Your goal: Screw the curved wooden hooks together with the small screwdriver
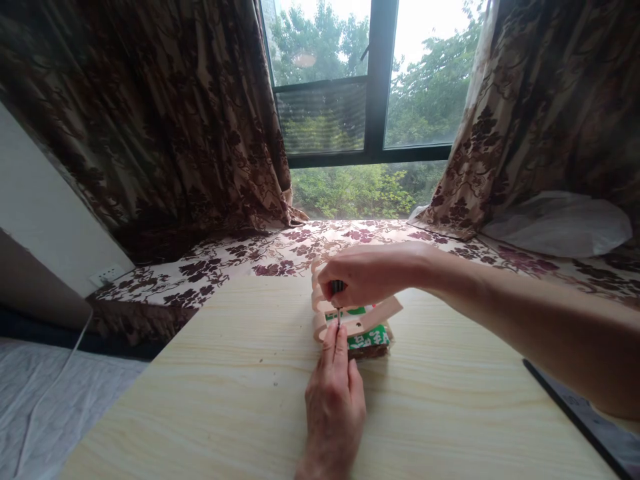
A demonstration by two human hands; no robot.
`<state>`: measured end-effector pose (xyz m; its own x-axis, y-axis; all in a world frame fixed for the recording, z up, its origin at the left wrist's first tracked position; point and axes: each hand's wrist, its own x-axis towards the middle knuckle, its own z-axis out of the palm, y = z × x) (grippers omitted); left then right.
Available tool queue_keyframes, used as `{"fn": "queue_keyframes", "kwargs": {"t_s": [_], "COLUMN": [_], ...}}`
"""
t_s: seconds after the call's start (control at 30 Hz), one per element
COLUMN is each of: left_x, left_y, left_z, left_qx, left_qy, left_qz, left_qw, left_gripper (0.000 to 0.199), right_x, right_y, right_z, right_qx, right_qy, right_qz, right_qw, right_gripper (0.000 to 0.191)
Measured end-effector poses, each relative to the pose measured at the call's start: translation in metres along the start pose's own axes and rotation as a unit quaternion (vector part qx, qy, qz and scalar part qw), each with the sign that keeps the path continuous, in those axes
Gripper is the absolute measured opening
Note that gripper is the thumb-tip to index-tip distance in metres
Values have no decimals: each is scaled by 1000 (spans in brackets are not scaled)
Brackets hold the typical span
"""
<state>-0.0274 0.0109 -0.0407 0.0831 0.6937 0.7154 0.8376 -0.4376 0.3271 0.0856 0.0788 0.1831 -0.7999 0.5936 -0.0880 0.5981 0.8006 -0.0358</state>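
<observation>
My right hand point(345, 275) is closed around the dark handle of a screwdriver point(339, 316), whose thin metal shaft points down. My left hand point(334, 393) reaches up from below, its fingertips pressed together at the screwdriver's tip; whatever they pinch there is hidden. Under the hands is a pale wooden piece point(367, 323) with a rounded, wavy left side and a small dark spot on its front strip. It rests on a green and white printed packet point(369, 339) with a brown lower edge. My right hand covers the back of the wooden piece.
The light wood-grain table point(225, 387) carries a few dark specks. Behind it lies a floral-covered sill point(350, 233) below a window point(377, 80) with patterned curtains point(200, 100). A translucent plastic bag point(560, 223) lies at the right. A dark-edged object point(575, 417) sits at the right front.
</observation>
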Motion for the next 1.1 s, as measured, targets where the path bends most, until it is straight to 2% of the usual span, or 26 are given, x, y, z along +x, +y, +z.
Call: {"fn": "queue_keyframes", "kwargs": {"t_s": [0.23,0.43,0.57,0.8,1.0,1.1], "left_x": [-2,-3,-2,-1,-1,-1], "left_y": [-1,-4,-3,0,-1,0], "left_z": [3,3,1,1,1,0], "left_qx": [-10,-19,-8,-2,-2,-2], "left_qy": [3,-17,-15,3,-2,2], "left_qz": [-4,-11,-7,-7,-6,-8], "left_qw": [1000,1000,1000,1000,1000,1000], "left_gripper": [54,59,55,48,52,50], "right_x": [4,7,7,6,10,8], "right_y": [16,13,10,10,12,10], "right_z": [11,11,6,0,6,4], "right_qx": [70,57,40,63,35,38], "right_qy": [23,16,29,2,31,29], "right_qz": [-10,26,47,-2,39,28], "right_qw": [997,998,998,998,998,998], "right_gripper": [20,18,21,19,21,20]}}
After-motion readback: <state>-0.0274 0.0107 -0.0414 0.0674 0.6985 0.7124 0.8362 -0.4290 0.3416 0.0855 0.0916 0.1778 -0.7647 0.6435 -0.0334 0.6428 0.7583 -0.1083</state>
